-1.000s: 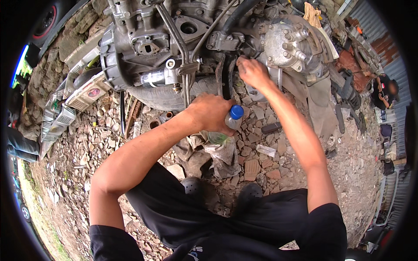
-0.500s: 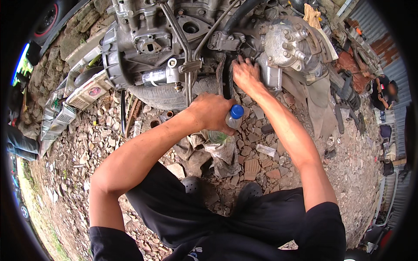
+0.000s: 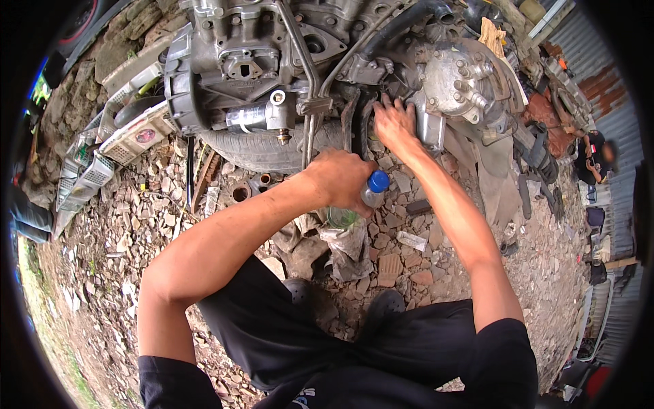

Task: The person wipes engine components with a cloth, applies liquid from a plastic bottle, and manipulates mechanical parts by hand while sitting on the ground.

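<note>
My left hand [image 3: 340,177] is wrapped round a clear plastic bottle [image 3: 343,217] with a blue cap [image 3: 378,180]. The bottle is tilted, its cap toward the upper right, and the hand covers much of its body. My right hand [image 3: 395,124] reaches to the underside of a greasy metal engine [image 3: 255,65], its fingers apart against dark parts beside a round pump-like housing [image 3: 453,85]. Their tips are partly lost in shadow. Between the two hands hang dark strips [image 3: 352,126], perhaps a belt or hose.
A tyre [image 3: 255,148] lies under the engine, with metal pipes [image 3: 308,140] in front of it. Dirty rags [image 3: 347,252] and broken stones [image 3: 392,269] cover the ground. A perforated plastic panel [image 3: 136,133] leans at left; another person [image 3: 596,160] is at far right.
The view has shifted slightly, so the engine sits a little to the right. My left hand still grips the bottle, and my right hand stays at the engine's underside, its fingers slightly more spread.
</note>
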`<state>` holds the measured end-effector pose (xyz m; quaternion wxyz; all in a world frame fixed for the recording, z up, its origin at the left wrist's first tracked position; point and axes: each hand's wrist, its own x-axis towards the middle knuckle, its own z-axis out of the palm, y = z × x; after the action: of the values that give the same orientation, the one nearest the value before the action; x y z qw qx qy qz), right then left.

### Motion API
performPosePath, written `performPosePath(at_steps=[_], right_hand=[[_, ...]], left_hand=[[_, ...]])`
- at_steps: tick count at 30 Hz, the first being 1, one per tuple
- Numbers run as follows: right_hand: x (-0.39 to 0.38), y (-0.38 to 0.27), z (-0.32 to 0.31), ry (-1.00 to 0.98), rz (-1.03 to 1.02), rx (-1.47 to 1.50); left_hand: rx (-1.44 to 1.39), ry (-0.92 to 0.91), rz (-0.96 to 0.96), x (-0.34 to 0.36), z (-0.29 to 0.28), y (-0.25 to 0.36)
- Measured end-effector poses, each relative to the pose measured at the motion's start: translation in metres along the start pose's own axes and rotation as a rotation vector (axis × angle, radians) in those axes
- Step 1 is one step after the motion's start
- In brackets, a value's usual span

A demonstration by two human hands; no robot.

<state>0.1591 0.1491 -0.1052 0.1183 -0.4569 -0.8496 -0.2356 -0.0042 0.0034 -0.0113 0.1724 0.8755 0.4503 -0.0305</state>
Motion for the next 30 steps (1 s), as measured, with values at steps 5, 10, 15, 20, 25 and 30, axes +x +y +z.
performPosePath(at_steps=[5, 10, 15, 20, 25, 30], right_hand=[[0.023, -0.024, -0.038, -0.351, -0.071, 0.127], [0.007, -0.006, 0.001, -0.216, -0.04, -0.037], [0.023, 0.004, -0.017, -0.282, -0.032, 0.017], [0.038, -0.019, -0.043, -0.529, -0.02, 0.101], [0.007, -0.008, -0.008, 0.051, -0.164, 0.107], [0.003, 0.002, -0.001, 0.09, -0.194, 0.297]], left_hand=[[-0.008, -0.014, -0.04, -0.01, 0.002, -0.008], [-0.015, 0.006, -0.003, -0.001, 0.003, -0.004], [-0.038, 0.003, 0.006, -0.002, 0.001, -0.002], [-0.004, 0.011, -0.028, -0.008, 0.002, -0.006], [-0.026, 0.003, -0.008, -0.003, 0.001, -0.001], [-0.013, 0.011, -0.022, -0.006, -0.001, -0.002]])
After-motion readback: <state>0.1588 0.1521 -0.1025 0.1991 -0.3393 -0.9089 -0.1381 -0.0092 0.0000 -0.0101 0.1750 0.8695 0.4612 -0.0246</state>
